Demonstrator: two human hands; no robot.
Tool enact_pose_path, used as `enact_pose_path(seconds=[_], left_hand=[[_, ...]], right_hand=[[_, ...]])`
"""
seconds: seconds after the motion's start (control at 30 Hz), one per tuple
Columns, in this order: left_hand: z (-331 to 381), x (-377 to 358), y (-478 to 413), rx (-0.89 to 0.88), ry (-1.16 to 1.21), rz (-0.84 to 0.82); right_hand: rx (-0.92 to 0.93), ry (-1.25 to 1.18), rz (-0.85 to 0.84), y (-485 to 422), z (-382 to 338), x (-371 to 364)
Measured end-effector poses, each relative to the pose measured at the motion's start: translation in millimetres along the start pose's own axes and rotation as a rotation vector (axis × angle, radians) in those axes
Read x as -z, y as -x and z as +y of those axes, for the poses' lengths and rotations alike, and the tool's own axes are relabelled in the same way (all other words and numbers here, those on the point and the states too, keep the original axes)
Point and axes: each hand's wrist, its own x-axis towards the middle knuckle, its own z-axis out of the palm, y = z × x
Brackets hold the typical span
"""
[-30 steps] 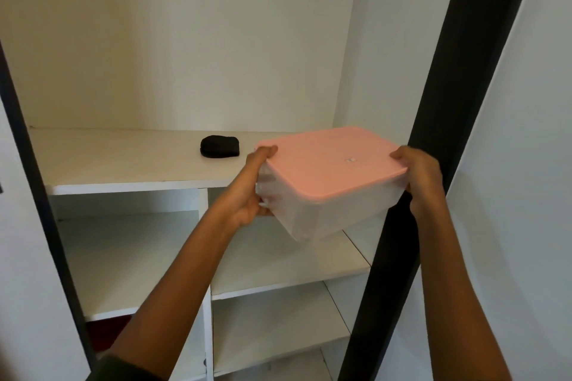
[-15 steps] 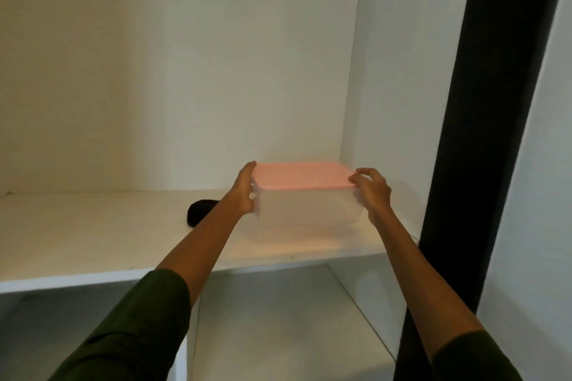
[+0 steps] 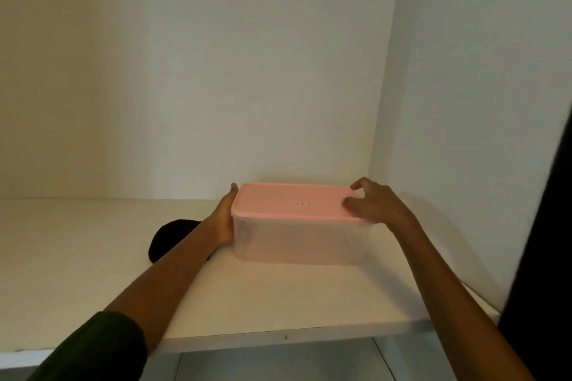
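Observation:
A clear plastic container [image 3: 297, 241] with a pink lid [image 3: 291, 201] stands on the white shelf [image 3: 278, 297], near the back right corner. My left hand [image 3: 224, 219] lies flat against the container's left side, fingers straight and pointing away from me. My right hand [image 3: 377, 204] is at the lid's right end. Its thumb touches the lid top and its fingers are loosely spread above the far corner.
A small black object [image 3: 167, 238] lies on the shelf just left of the container, partly hidden by my left forearm. The white side wall [image 3: 464, 133] closes the shelf on the right. A dark upright frame [image 3: 544, 257] stands at the far right.
The container, held in the air in both hands a second ago, went up and back onto the shelf. It now stands there, and my right fingers have loosened from its end.

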Motion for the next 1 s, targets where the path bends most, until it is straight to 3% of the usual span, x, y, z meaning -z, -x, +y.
enact_pose_path(seconds=[0.1,0.3,0.4,0.53,0.6,0.67,0.8,1.0], left_hand=[[-3.6,3.1,-10.1,-0.009,0.016,0.053],[-5.1,7.5,-20.7,-0.016,-0.009,0.076],[-5.9,8.7,-23.9,-0.041,-0.014,0.063],[-7.1,8.4,-23.4,-0.085,-0.032,0.046],[-8.2,10.8,-24.5,-0.068,-0.019,0.058],[-6.4,12.1,-22.6,-0.067,-0.029,0.094],[-5.2,10.7,-20.0,-0.007,0.006,0.107],[-5.7,10.2,-20.6,0.002,0.031,0.11]], right_hand=[[0.021,0.203,0.037,-9.6,-6.7,-2.4],[0.054,0.05,0.265,-7.4,-19.1,5.5],[0.047,-0.298,0.319,-9.2,-22.6,13.4],[-0.005,-0.923,0.07,-10.8,-26.9,17.2],[0.024,-1.06,0.147,-13.1,-24.8,16.3],[0.033,-1.136,0.358,-13.9,-20.0,17.6],[-0.028,-0.805,0.823,-7.4,-4.6,30.5],[-0.042,-0.359,0.736,9.3,24.9,18.4]])
